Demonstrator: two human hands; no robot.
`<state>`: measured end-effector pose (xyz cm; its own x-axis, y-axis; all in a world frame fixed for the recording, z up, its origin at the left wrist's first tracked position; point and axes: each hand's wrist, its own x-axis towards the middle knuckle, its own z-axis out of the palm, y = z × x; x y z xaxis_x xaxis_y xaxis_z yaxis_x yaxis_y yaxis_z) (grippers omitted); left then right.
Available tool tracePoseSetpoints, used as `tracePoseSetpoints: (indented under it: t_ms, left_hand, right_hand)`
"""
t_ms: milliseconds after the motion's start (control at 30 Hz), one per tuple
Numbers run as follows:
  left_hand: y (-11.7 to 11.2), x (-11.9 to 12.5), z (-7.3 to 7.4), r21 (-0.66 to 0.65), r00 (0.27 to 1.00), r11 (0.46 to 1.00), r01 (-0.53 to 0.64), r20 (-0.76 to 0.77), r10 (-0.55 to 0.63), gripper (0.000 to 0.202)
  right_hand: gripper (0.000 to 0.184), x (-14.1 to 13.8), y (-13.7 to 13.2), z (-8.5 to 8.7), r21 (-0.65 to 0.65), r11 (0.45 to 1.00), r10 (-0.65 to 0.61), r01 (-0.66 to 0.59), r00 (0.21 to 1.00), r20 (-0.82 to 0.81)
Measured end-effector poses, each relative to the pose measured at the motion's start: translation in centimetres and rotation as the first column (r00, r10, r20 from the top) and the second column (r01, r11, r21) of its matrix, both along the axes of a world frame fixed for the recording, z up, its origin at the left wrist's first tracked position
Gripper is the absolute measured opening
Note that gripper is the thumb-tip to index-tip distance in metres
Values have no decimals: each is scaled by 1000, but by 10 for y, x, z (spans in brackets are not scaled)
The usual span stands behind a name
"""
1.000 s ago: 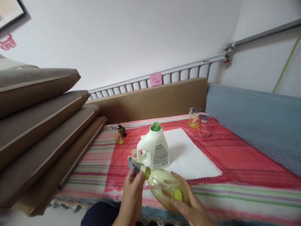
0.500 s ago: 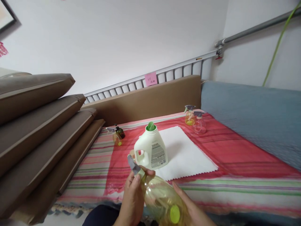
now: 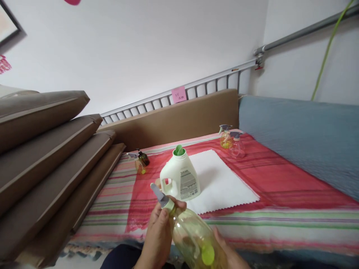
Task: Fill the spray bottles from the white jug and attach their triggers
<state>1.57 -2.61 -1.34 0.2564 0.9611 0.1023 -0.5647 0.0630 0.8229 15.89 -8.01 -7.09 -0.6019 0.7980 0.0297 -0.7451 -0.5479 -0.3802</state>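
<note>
A see-through yellow spray bottle (image 3: pixel 189 231) with a grey trigger head lies tilted between my two hands, its nozzle toward the upper left. My left hand (image 3: pixel 159 228) is closed round its neck, just under the pale collar. Against the right side of the bottle's body rests my right hand (image 3: pixel 228 250), its fingers partly hidden behind the plastic. Just beyond the trigger head stands a pale green detergent jug (image 3: pixel 175 173), upright, with an open green spout and a grey label. The jug is on the left part of a white scallop-edged mat (image 3: pixel 221 186).
A yellow spray bottle (image 3: pixel 226 140) and a pink spray bottle (image 3: pixel 237 147) stand at the back right. Another spray bottle (image 3: pixel 139 164) and a dark pump bottle (image 3: pixel 143 157) are at the left. Stacked brown cushions (image 3: pixel 50 149) rise on the left. Striped cloth (image 3: pixel 112 201) covers the surface.
The spray bottle has turned slightly in my hands, and its trigger head shows more from the side. My right hand has slid a little lower along the body. The jug stays where it was.
</note>
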Motion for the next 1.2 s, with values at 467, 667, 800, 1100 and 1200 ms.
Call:
tracePoseSetpoints:
  t_ms: [467, 667, 800, 1100, 1200]
  left_hand:
    - [-3, -1, 7, 46, 993, 996, -71, -92, 75, 34]
    - [-2, -1, 7, 65, 992, 992, -110, -58, 113, 31]
    - [1, -3, 3, 41, 983, 984, -173, -55, 175, 30]
    - [-2, 2, -4, 17, 968, 972, -233, -86, 234, 25]
    - [0, 3, -3, 43, 968, 976, -212, -128, 216, 25]
  right_hand:
    - [68, -2, 3, -5, 32, 999, -31, 29, 996, 85]
    - [79, -9, 6, 2, 53, 998, -29, 26, 997, 68]
    - [72, -6, 3, -12, 18, 993, -121, 120, 982, 142]
    - [76, -11, 7, -11, -14, 1000, 24, -23, 998, 64]
    - [66, -7, 4, -20, 0, 1000, -22, 22, 995, 94]
